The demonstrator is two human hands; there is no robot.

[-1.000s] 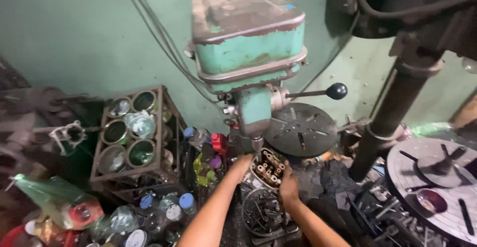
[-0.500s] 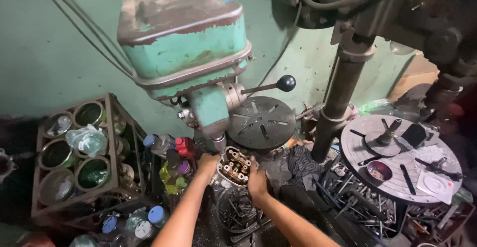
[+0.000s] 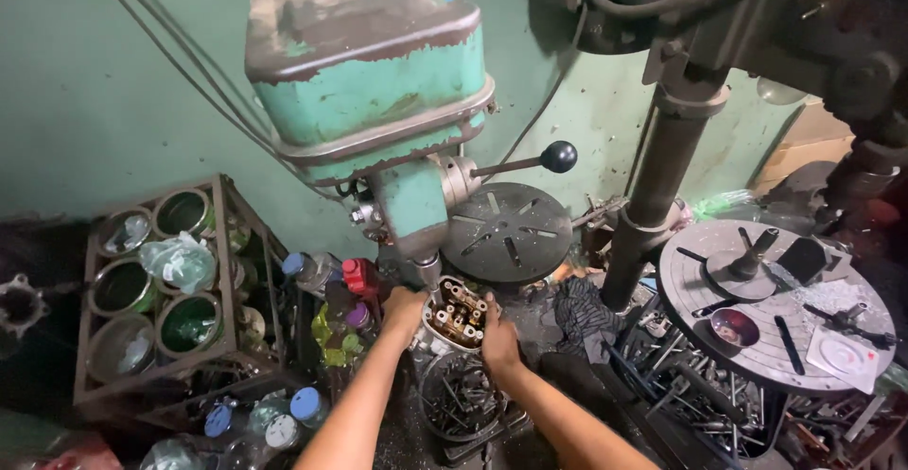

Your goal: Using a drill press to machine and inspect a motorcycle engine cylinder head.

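Left hand (image 3: 404,307) and right hand (image 3: 498,339) both clamped on a small metal engine part (image 3: 456,315), one on each side, fingers wrapped round its edges, holding it right under the spindle of the worn green drill press (image 3: 378,101); just below sits a round tin of bolts (image 3: 461,396), behind it the slotted round drill table (image 3: 508,233), and off left a metal rack of cans (image 3: 156,286)

metal part (image 3: 456,313) under drill press (image 3: 378,101), crate (image 3: 161,290) left, round table (image 3: 766,304) right
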